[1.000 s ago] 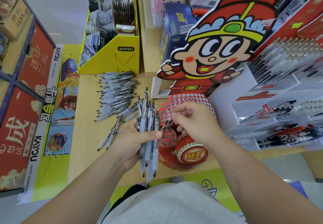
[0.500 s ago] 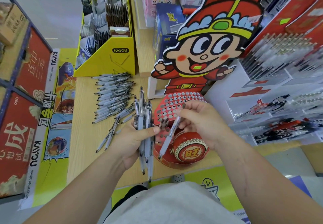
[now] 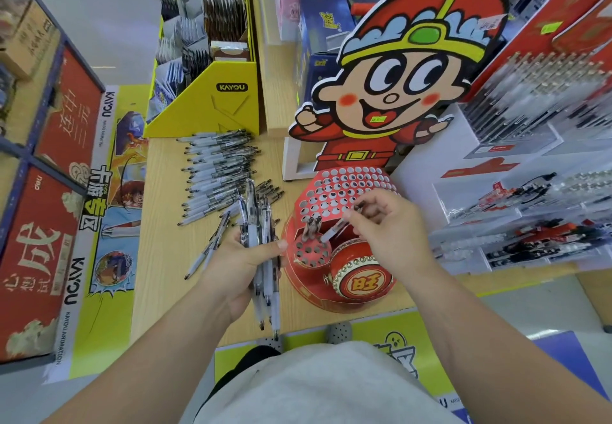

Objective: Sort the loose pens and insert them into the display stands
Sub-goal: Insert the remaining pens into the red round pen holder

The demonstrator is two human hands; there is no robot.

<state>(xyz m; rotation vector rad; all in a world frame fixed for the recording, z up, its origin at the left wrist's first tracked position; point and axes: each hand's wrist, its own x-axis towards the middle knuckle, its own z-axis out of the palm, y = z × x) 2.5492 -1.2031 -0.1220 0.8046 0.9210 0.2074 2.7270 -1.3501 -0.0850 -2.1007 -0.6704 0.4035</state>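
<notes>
Head view: the right hand pinches one pen slanted at the front holes of the display stand, the left hand grips a pen bundle beside it; I fear the tip skids off a hole

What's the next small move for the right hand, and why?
Probably ease the single pen down into an open hole in the small round tier of the red stand. The right hand pinches it tilted, tip at that tier, beside the inserted pens; the left hand just grips the bundle of pens.
</notes>
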